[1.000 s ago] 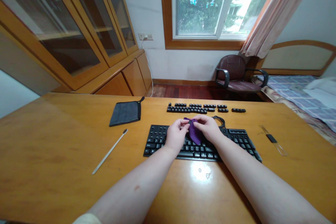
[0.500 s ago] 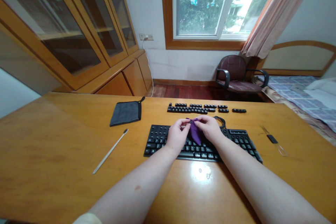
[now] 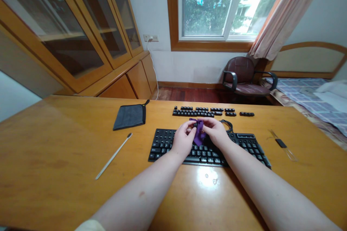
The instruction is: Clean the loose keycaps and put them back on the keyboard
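Above the black keyboard [image 3: 214,159], both of my hands are close together. My left hand [image 3: 184,137] is closed, its thumb and fingers pinching a small black keycap [image 3: 195,125], partly hidden by the fingers. A purple cloth [image 3: 199,138] bunches around the keycap and hangs down over the keys. My right hand [image 3: 214,130] is closed on this cloth and presses it against the keycap. At the keyboard's upper left, several key positions show only small stems without caps.
Loose keycaps [image 3: 193,112] lie in rows beyond the keyboard, beside a coiled cable [image 3: 227,124]. A grey folded cloth [image 3: 130,116] and a thin white brush [image 3: 114,157] lie to the left. A wire keycap puller [image 3: 282,143] rests at the right.
The purple cloth has been shifted and bunched up; its hanging end is shorter and further left. Both hands stay at nearly the same spot.
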`<state>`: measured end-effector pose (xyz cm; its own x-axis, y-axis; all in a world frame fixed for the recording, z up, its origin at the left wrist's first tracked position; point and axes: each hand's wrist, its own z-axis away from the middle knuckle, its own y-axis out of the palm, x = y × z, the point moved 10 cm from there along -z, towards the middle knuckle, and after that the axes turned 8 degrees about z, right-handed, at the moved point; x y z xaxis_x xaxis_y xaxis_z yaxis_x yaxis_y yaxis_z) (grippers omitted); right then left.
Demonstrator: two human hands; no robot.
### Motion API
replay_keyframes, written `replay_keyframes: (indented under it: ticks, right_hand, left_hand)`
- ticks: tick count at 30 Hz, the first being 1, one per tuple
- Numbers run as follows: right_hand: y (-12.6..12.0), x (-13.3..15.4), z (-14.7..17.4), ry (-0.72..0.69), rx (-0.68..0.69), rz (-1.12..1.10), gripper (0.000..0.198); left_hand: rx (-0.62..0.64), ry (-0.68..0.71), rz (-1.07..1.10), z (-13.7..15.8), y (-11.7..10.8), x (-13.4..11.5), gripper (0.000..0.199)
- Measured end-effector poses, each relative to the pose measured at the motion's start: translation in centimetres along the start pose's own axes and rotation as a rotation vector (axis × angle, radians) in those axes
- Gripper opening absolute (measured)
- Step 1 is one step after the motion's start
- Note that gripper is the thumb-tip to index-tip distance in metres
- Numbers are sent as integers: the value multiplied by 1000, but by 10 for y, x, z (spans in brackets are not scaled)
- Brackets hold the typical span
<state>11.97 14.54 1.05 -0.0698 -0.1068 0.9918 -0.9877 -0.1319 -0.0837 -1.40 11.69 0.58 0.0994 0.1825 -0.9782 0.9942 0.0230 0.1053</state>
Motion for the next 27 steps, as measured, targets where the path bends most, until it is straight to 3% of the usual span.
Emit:
replay_keyframes:
  ticks: [27]
  right_hand:
    - [2,-10,-2,-5,33,50,26]
  left_hand:
    - [-24,4,9,-2,-3,0,25]
